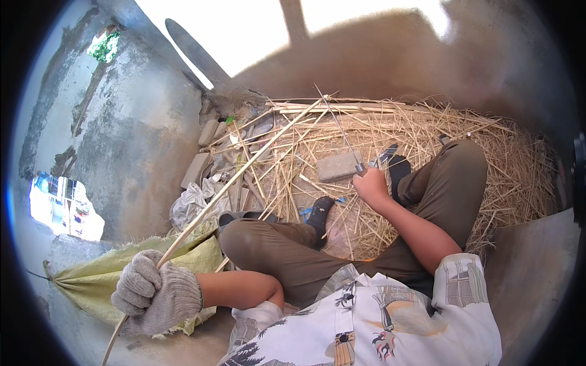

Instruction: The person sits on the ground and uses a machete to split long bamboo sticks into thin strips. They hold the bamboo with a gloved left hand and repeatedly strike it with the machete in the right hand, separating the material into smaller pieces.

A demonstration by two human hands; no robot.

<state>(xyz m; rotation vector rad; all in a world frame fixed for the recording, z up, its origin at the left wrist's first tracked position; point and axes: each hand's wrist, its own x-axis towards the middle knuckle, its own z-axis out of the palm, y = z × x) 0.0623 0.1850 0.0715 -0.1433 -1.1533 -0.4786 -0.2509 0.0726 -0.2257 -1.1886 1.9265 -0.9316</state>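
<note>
Strip (207,212) in gloved left hand (149,290), forearm (238,288) out sideways.

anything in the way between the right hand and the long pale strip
Nothing visible blocks the gap between the right hand and the long pale strip; the brick and loose straw lie lower down.

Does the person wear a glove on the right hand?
No, the right hand is bare, while the grey knitted glove is on the left hand.
</note>
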